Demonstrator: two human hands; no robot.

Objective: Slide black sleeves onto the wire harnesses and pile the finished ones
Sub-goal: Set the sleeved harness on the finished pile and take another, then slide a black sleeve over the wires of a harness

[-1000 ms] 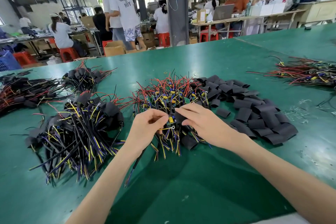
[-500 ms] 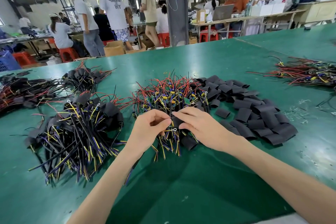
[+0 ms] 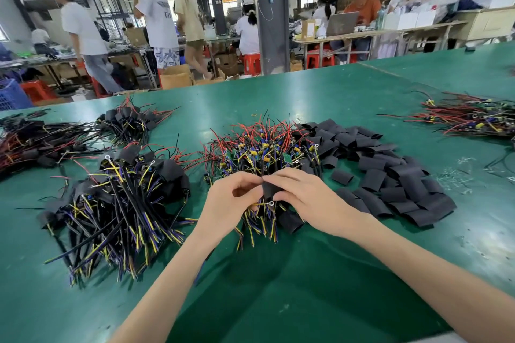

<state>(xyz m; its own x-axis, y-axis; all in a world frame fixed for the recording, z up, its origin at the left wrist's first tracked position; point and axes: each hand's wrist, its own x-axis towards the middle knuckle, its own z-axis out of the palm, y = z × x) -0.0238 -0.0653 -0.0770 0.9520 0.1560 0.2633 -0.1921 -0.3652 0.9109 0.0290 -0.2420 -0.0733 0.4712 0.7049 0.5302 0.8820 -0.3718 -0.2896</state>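
My left hand [image 3: 231, 203] pinches one wire harness over the front of the bare-harness heap [image 3: 264, 150]; its yellow wire with a ring terminal [image 3: 269, 203] pokes out between my hands. A black sleeve [image 3: 269, 189] is pinched in the fingers of my right hand [image 3: 303, 198] and sits over the harness end. Loose black sleeves [image 3: 390, 175] lie in a pile to the right. Sleeved harnesses are heaped at the left [image 3: 117, 203].
The green table [image 3: 278, 287] carries more sleeved harnesses at far left [image 3: 36, 142] and another bundle of red wires at far right [image 3: 473, 117]. One loose sleeve [image 3: 291, 221] lies under my right wrist. People work and walk beyond the table's far edge.
My hands have drawn closer together and the black sleeve has gone further over the harness end. People in the background have walked to the left.
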